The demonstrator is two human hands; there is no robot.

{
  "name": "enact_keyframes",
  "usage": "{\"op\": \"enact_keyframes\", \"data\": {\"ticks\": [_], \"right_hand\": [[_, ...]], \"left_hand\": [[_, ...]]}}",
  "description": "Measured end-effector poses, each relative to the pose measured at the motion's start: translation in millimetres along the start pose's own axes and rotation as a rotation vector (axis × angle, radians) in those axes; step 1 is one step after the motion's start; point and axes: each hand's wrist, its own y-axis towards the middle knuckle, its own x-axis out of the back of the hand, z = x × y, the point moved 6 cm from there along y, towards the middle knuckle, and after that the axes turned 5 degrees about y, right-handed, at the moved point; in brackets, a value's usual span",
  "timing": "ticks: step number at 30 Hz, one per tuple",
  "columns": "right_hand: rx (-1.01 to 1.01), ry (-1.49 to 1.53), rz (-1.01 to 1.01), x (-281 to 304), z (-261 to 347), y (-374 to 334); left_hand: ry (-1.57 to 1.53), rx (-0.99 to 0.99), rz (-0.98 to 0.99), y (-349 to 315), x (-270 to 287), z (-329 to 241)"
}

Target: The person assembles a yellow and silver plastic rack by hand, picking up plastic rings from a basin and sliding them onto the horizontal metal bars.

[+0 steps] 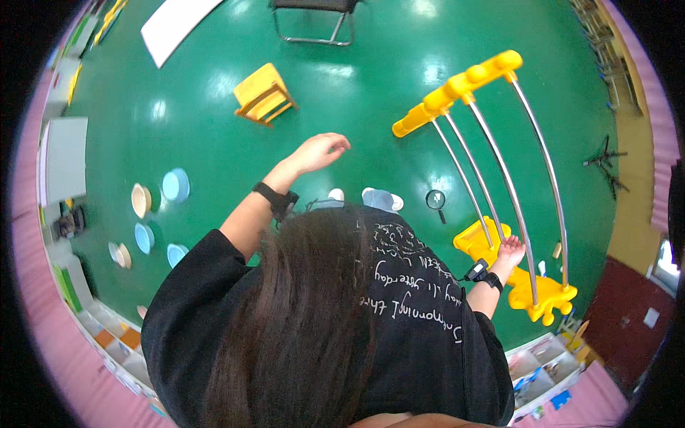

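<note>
My left hand [325, 152] hangs in the air over the green floor, fingers loosely bent and apart, holding nothing. Nearest to it is a small yellow chair [262, 93], beyond and to the left. To my right stands a rack with yellow plastic ends [457, 89] joined by several curved metal bars [546, 153]. Close beside one of these bars is my right hand [511, 251], above the rack's near yellow end [540, 294]. Its fingers look apart; whether they touch the bar I cannot tell. A black-rimmed magnifying glass [435, 200] lies on the floor between me and the rack.
Several blue and cream basins [175, 185] sit on the floor at left. A black-seated chair [314, 6] and a white panel [175, 28] are at the far side. Shelving with bins [546, 367] stands at the near right, a black tripod [606, 160] at far right.
</note>
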Motion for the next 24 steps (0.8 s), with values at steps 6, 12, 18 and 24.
{"op": "enact_keyframes", "data": {"ticks": [6, 12, 18, 24], "right_hand": [[-0.222, -0.188, 0.253, -140.9, -398.9, -432.5], [-0.311, -0.39, 0.431, -148.7, -544.6, -649.7], [-0.379, -0.563, 0.633, -88.4, -590.2, -812.5], [-0.424, -0.697, 0.762, -41.7, -578.5, -918.3]], "left_hand": [[-0.129, 0.327, -0.103, -375.9, 307.0, 405.1], [-0.337, 0.538, -0.247, -614.0, 346.3, 535.9], [-0.441, 0.512, -0.421, -729.3, 377.6, 517.7], [-0.514, 0.407, -0.543, -783.2, 407.7, 451.8]]}}
